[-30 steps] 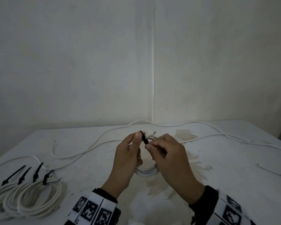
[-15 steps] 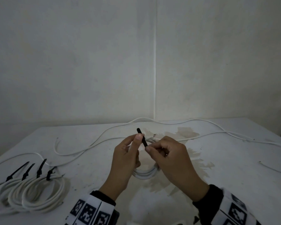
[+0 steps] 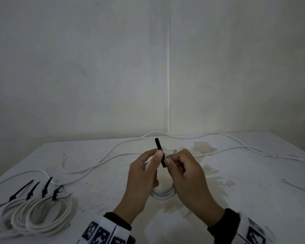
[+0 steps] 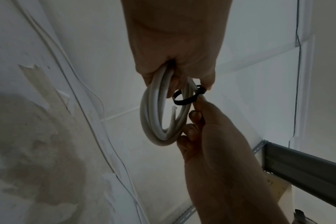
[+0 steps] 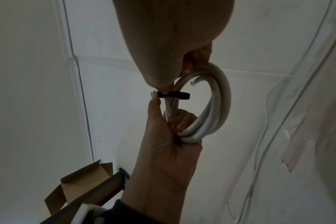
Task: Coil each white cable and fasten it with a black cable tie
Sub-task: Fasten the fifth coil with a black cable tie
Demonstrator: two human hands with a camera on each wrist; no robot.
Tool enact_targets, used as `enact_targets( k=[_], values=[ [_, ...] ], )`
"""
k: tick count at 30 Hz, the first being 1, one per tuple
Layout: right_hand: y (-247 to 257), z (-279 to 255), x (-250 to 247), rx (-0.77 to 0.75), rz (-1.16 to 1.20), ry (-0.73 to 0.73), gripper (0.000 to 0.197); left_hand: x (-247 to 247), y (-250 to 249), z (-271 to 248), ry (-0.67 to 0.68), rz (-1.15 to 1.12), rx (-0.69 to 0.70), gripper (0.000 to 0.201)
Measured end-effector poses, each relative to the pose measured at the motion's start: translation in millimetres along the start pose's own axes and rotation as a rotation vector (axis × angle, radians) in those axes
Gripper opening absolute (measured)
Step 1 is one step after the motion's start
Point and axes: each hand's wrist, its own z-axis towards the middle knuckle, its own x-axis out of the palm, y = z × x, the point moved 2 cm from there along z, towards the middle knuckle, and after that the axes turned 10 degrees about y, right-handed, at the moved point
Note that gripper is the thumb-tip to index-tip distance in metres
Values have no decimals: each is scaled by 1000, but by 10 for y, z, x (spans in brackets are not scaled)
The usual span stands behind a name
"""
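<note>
I hold a small white cable coil (image 4: 155, 121) above the table (image 3: 95, 173). My left hand (image 3: 155, 159) has its fingers curled round the coil, its thumb against the black cable tie (image 3: 159, 150). The tie's tail sticks up past that thumb. My right hand (image 3: 169, 161) pinches the tie at its lower end. In the wrist views the cable tie (image 4: 184, 98) forms a loose loop round the coil's strands (image 5: 219, 106). The left hand (image 5: 163, 113) and right hand (image 5: 175, 75) meet at the tie (image 5: 175, 95).
Several tied coils (image 3: 33, 213) lie at the table's front left. Loose white cables (image 3: 113, 152) run across the back of the table. Another cable end (image 3: 298, 186) lies at the right edge. A cardboard box (image 5: 81, 186) and a metal rail (image 4: 307, 166) are off the table.
The tie's tail now sticks out farther above my left thumb than before. Both hands have stayed over the same spot with the coil between them.
</note>
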Motion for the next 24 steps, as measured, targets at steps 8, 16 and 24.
enact_targets(
  k=[8, 16, 24],
  values=[
    [82, 203, -321, 72, 174, 80, 17, -121, -28, 4, 55, -72, -52, 19],
    [264, 297, -316, 61, 111, 343, 21, -20, -80, -61, 153, 21, -79, 17],
    [340, 401, -398, 22, -54, 241, 23, 55, -140, -101, 143, 48, -77, 10]
  ],
)
